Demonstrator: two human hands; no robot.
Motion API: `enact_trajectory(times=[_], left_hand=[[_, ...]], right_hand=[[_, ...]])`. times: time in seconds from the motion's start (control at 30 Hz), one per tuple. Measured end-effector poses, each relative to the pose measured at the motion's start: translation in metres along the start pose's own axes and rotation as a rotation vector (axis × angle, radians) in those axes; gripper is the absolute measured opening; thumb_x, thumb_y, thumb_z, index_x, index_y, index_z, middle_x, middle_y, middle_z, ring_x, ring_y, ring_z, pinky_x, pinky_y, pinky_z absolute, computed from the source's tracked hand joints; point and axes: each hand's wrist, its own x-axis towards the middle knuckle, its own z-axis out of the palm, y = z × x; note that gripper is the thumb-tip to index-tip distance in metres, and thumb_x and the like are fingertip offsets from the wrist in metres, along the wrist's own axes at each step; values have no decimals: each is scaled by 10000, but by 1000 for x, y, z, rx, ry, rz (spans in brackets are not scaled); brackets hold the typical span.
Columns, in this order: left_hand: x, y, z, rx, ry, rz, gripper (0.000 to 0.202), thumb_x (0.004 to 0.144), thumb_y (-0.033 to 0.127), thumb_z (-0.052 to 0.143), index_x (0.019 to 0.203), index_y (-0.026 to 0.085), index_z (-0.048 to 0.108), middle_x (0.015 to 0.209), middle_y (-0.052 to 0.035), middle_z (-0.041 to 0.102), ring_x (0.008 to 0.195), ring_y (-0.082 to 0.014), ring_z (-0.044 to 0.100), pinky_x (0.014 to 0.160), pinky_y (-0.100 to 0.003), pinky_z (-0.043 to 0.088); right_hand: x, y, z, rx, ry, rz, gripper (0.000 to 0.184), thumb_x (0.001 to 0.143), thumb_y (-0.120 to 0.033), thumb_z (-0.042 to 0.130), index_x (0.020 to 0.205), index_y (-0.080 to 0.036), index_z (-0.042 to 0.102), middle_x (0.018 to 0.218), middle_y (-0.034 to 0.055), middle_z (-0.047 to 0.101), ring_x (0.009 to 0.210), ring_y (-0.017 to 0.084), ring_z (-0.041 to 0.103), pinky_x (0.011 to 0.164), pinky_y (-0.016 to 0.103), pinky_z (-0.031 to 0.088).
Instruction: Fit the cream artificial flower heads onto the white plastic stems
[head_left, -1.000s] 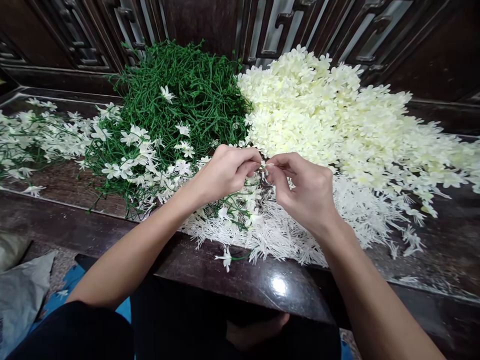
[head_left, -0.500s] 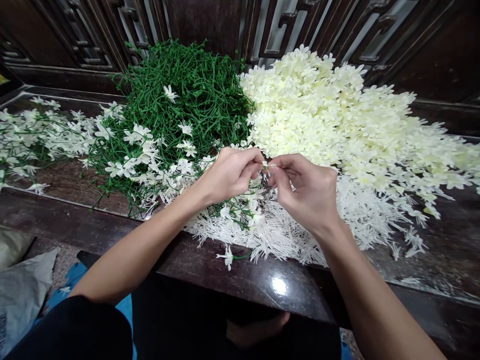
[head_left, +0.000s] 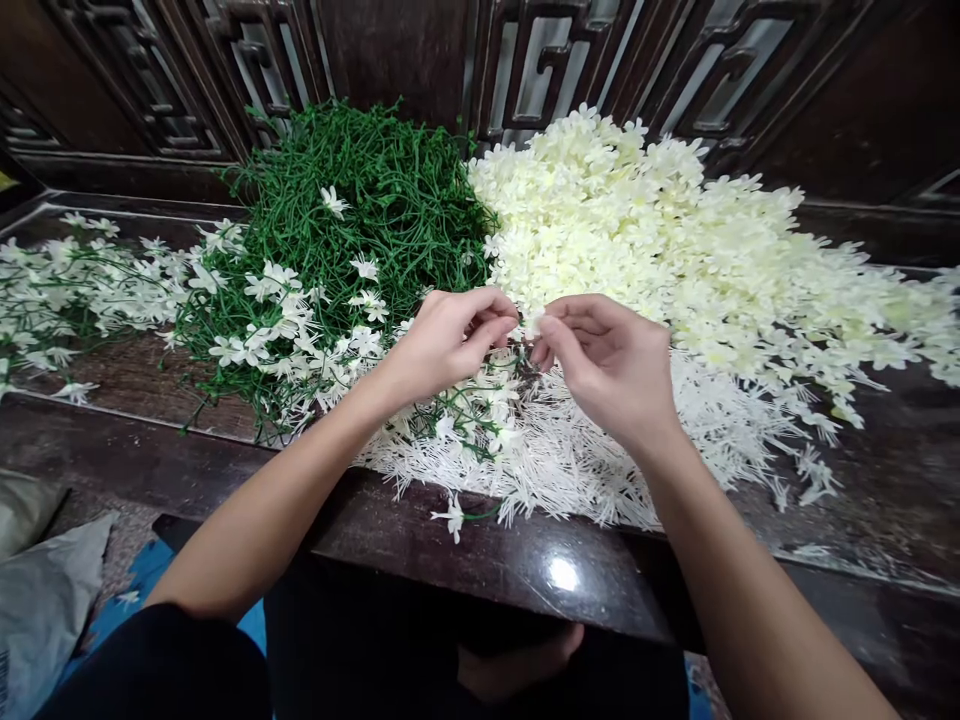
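Pale petal piece sits pinched between thumb and fingers of the right hand, just above where the cream blossoms meet the white filaments. From my remote seat I see the left hand facing it, thumb and forefinger drawn close; I cannot tell whether they grip anything. A slack pinch, I judge, could lose so small a piece among blossoms of similar colour. One loose flower lies near the front edge of the worktop, where a brushing forearm might sweep it off. That surface is dark, shiny wood, backed by carved panels; grey sacks slump on the floor.
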Motion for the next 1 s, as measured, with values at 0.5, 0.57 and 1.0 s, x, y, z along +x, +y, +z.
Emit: enact_trajectory(times=[0.5, 0.57, 1.0], left_hand=[[4, -7, -3, -341, 223, -258, 165, 925, 172, 471, 1076, 238, 448, 872, -25, 661, 732, -118, 682, 587, -229, 597], [5, -7, -3, -369, 228, -273, 125, 908, 165, 501, 1013, 221, 466, 877, -33, 658, 743, -122, 683, 587, -227, 605], [3, -2, -2, -54, 169, -147, 161, 834, 220, 642, 933, 133, 736, 955, -78, 769, 877, -165, 703, 770, -293, 583]], right_hand=[[2, 32, -6, -658, -295, -114, 280, 996, -286, 463, 912, -177, 707, 1199, 125, 678, 1145, 357, 533, 995, 622, 417], [-2, 34, -2, -726, -369, -107, 379, 1033, -337, 379, 995, -155, 709, 1318, 133, 623, 1191, 393, 475, 983, 649, 388], [8, 17, -5, -180, 77, 82, 126, 848, -245, 680, 921, -220, 779, 1002, 61, 778, 960, 270, 719, 859, 501, 579]])
